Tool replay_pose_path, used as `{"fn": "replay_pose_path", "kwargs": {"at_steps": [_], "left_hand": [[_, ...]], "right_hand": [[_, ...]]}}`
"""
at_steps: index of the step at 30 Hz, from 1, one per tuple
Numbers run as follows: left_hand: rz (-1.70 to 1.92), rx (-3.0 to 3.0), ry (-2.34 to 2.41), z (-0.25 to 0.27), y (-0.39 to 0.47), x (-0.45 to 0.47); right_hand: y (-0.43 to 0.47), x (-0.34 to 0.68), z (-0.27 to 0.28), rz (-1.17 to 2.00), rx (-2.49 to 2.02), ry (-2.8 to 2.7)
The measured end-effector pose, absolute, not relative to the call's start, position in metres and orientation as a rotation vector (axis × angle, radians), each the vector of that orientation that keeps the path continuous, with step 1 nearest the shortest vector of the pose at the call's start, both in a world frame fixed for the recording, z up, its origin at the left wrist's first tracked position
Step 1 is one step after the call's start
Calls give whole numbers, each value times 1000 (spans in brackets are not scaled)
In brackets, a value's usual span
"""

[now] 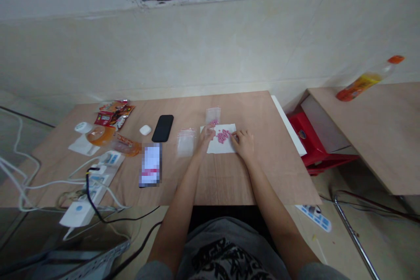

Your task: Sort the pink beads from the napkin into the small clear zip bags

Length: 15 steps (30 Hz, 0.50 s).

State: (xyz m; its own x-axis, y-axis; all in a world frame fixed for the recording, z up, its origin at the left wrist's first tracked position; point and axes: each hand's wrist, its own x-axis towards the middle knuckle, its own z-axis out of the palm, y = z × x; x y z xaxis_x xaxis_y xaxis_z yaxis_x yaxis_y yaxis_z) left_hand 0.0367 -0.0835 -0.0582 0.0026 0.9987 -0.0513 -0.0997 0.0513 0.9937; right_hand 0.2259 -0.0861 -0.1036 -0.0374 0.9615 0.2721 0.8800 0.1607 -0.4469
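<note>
Small pink beads (pixel 223 136) lie in a loose pile on a white sheet of paper (pixel 221 149). At the sheet's left edge is my left hand (pixel 206 134), its fingers slightly apart beside the pile. My right hand (pixel 244 142) rests at the right edge, thumb and forefinger drawn together against the beads; whatever is between the tips is too small to make out. Just beyond my left fingertips lies a clear plastic bag (pixel 213 114) with some pink beads near its lower end. Flat clear zip bags (pixel 186 143) lie left of my left hand.
Left on the table (pixel 282 175) are a black phone (pixel 162 128), a lit phone (pixel 151 164), a white case (pixel 145 130), an orange drink bottle (pixel 113 140), snack packets (pixel 114 113) and a power strip (pixel 93 188) with cables. Another bottle (pixel 369 79) is on the right-hand table.
</note>
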Motion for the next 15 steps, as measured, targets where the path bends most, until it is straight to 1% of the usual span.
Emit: {"fn": "replay_pose_path", "kwargs": {"at_steps": [2,6,10,15], "left_hand": [[1139,1451,1340,-65,-84,39],[844,2011,1641,-76,-90,48],[651,2150,1774,-83,-94,60],[579,2171,1824,-87,-96,64]], "right_hand": [[-87,226,-103,237,-1725,-1922],[-87,226,-101,260,-1685,-1902],[-89,225,-98,270,-1663,-1907],[-91,225,-94,327,-1562,-1926]]}}
